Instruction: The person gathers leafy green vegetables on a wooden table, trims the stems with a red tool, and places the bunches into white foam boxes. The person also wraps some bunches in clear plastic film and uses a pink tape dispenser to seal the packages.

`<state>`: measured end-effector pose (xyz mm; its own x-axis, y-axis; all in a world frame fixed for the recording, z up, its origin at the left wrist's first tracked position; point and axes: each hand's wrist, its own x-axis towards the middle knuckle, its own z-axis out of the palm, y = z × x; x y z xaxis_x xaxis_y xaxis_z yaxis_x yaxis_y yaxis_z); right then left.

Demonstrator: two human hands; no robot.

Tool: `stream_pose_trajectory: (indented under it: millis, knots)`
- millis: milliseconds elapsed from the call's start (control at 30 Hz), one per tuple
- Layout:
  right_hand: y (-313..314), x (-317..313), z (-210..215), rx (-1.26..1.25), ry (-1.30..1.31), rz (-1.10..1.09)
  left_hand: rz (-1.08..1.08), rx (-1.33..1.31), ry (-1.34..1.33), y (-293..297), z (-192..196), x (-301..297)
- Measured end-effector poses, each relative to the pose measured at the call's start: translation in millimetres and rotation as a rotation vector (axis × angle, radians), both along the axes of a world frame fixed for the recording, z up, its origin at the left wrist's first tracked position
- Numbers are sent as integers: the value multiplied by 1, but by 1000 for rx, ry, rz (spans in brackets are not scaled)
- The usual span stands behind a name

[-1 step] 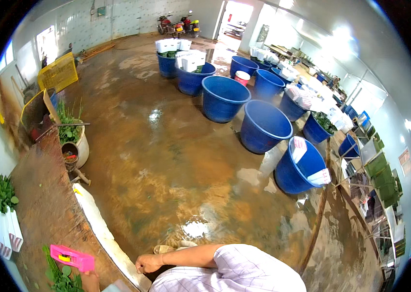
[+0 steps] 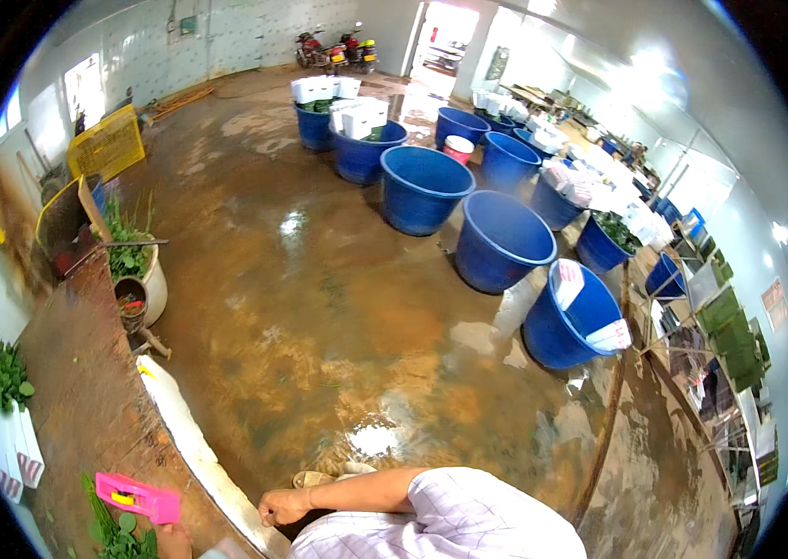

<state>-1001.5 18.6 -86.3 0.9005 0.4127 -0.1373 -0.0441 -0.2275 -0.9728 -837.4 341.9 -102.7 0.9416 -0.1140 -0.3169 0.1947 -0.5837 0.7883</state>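
Note:
Low at the left, part of my left hand [image 2: 173,538] shows beside the end of a pink tape dispenser [image 2: 153,503] with a yellow piece in it. Its fingers are mostly hidden, so their grip is unclear. A bunch of leafy greens [image 2: 122,540] lies on the brown worktable [image 2: 100,410], close by that hand. My right hand [image 2: 286,506] is closed, fingers curled, at the table's white padded edge [image 2: 191,419]; whatever it may hold is hidden. Farther left on the table lie greens [image 2: 6,374] with their stems in white printed wraps [image 2: 13,445].
Several blue tubs [image 2: 506,240] stand across the wet floor [image 2: 319,307], some holding white-wrapped greens. A pale pot [image 2: 157,287] of long greens stands past the table, near a yellow crate [image 2: 107,144]. Motorcycles [image 2: 333,53] are parked at the back; racks [image 2: 692,363] line the right.
The view has shifted very slightly, so the tubs appear a little farther left. Both hands look unmoved.

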Motion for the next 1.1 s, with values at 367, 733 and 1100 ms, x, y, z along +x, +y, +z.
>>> stream_pose_trajectory:
  millis: [367,733,1100]
  knots:
    - [67,9,11,33,-69,497,540,-4,-266,91,45,-164]
    - [213,-120,156,104,146,762,1002,74,-597,152,233,-377]
    - [291,-154,146,36,496,944,1411,528,-490,245,130,-458]
